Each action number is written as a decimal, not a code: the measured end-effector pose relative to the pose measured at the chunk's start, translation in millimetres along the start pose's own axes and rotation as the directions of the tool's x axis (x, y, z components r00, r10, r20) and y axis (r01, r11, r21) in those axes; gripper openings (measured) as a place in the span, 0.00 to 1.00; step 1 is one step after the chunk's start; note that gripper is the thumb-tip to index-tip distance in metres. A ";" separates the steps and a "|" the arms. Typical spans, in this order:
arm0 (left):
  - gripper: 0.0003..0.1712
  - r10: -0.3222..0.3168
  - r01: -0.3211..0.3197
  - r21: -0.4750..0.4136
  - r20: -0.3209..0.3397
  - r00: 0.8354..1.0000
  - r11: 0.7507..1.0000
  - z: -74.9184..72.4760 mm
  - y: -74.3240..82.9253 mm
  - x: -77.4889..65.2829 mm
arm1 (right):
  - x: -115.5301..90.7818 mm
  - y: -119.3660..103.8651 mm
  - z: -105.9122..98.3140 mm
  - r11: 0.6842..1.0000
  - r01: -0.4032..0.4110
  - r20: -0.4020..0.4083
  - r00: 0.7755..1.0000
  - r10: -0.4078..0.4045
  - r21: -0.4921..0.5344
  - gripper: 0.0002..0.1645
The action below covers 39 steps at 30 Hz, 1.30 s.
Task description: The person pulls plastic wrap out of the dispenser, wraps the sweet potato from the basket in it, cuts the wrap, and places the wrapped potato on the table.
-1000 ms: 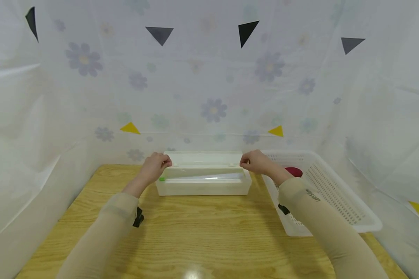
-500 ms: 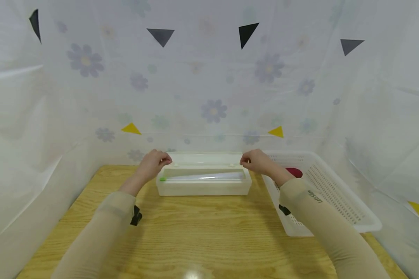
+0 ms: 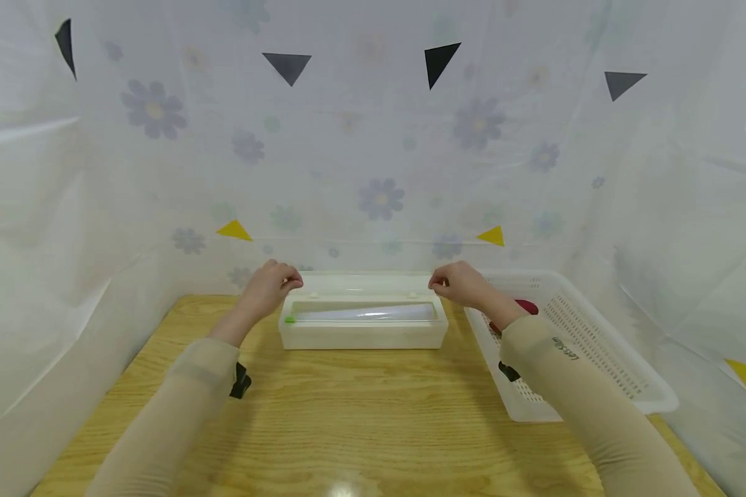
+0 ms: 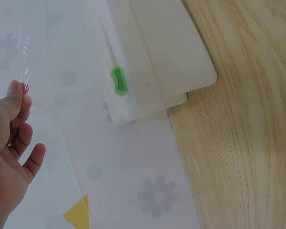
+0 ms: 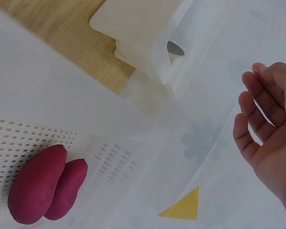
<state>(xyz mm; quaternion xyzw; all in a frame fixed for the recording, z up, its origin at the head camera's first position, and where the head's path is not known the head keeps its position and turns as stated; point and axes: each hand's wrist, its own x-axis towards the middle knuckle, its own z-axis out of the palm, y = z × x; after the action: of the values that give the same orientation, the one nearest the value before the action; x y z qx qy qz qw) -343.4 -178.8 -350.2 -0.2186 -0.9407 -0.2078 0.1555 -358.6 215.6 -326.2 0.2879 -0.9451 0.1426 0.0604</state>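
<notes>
A white cling film dispenser (image 3: 363, 338) stands at the back of the table with its lid raised and a pale roll (image 3: 373, 314) inside. In the left wrist view, a green slider piece (image 4: 118, 81) shows at the dispenser's end. Clear cling film (image 4: 25, 45) runs to my left hand (image 3: 262, 288), whose thumb and forefinger pinch its edge above the left end. At the other end, my right hand (image 3: 464, 284) has thumb and forefinger pressed together in the same way, level with the left. The film is too transparent to follow between the hands.
On the right, a white perforated basket (image 3: 655, 397) stands under my right forearm. Two purple-red sweet potatoes (image 5: 37, 185) lie in it. A flowered white sheet (image 3: 373, 138) hangs close behind the dispenser, and wooden table (image 3: 360, 414) extends in front.
Both hands have risen slightly above the dispenser, the left also shifting a little to the left. The pinching fingers keep their hold. The dispenser and basket stay where they were.
</notes>
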 end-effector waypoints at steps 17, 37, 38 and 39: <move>0.08 0.012 -0.012 -0.007 -0.052 0.999 1.000 -12.0 5.2 1.4 | 1.0 -2.8 -8.0 0.998 -0.019 -0.021 1.000 0.020 0.059 0.08; 0.07 0.009 -0.010 -0.020 -0.072 0.997 1.000 -28.1 9.1 6.8 | 3.4 -1.2 -21.9 0.998 0.056 -0.119 0.992 -0.053 0.022 0.08; 0.07 0.008 -0.009 -0.025 -0.074 0.997 1.000 -28.6 9.4 6.7 | 3.3 -1.1 -22.2 0.998 0.060 -0.126 0.990 -0.057 0.021 0.08; 0.07 0.007 -0.009 -0.031 -0.077 0.997 0.999 -29.1 9.7 6.5 | 3.0 -1.0 -22.6 0.998 0.064 -0.132 0.989 -0.061 0.021 0.07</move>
<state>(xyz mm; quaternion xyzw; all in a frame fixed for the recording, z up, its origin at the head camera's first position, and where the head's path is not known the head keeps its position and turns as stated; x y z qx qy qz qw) -338.5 -181.9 -319.4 -0.2165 -0.9298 -0.2299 0.1888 -359.8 220.1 -303.9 0.3082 -0.9276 0.1713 0.1233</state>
